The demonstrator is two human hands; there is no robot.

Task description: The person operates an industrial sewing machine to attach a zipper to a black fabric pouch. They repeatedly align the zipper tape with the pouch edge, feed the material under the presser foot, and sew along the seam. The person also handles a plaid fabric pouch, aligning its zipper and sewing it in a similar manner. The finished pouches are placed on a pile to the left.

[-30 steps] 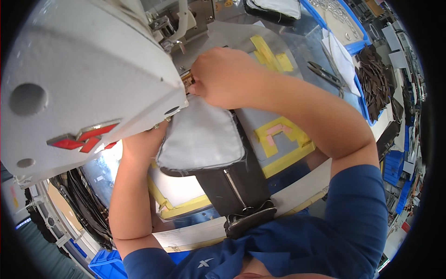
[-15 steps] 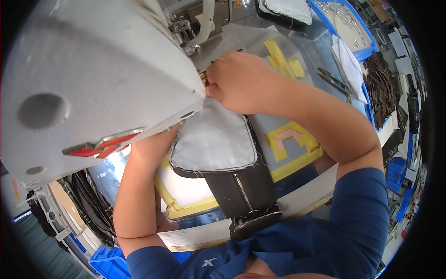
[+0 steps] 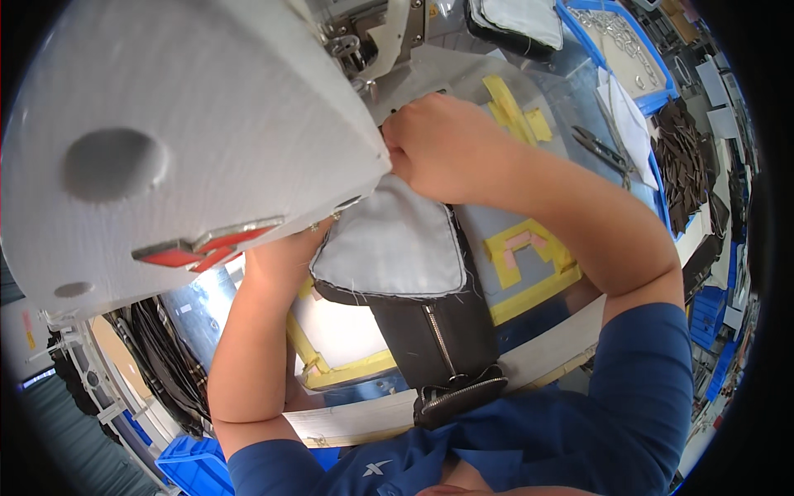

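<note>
A black fabric bag piece with a silver zipper down its middle lies under the white sewing machine head. Its far part is topped by a pale grey lining panel with frayed edges. My right hand is closed at the far end of this panel, knuckles up. What its fingertips grip is hidden behind the machine head. My left hand reaches in at the panel's left side; its wrist shows, but the machine head covers the fingers. A second, curved zipper hangs at the near end, close to my shirt.
Yellow tape marks the work plate on both sides of the bag. Thread snips lie right of my forearm. Beyond are a blue tray of metal rings, a pile of dark strips and another grey-and-black piece.
The whole view has shifted slightly, with the machine head appearing further right. The panel's near-left corner sits a little farther from me. My right hand remains closed at the far end.
</note>
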